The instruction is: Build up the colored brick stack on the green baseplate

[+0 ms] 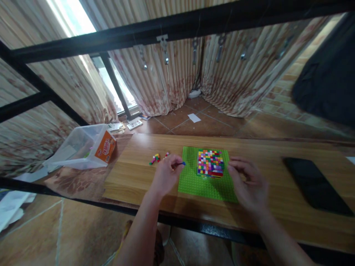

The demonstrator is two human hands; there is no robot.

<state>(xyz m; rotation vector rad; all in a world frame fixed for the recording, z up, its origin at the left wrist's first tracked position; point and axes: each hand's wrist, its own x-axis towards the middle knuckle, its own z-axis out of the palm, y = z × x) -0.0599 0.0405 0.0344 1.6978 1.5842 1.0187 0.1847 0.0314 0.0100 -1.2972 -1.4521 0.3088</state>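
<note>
My left hand is closed, with a small blue toy brick pinched at its fingertips over the left edge of a green studded baseplate. On the baseplate stands a block of many small multicoloured bricks, built up in layers. My right hand is at the baseplate's right edge, its fingers loosely bent and the thumb a little apart from them. Nothing shows between those fingers. Left of my left hand, a few loose coloured bricks lie on the wooden table.
A black phone-like slab lies on the table at right. A clear plastic bin with an orange label stands past the table's left end. A dark metal bar with hanging clips crosses in front of the curtains.
</note>
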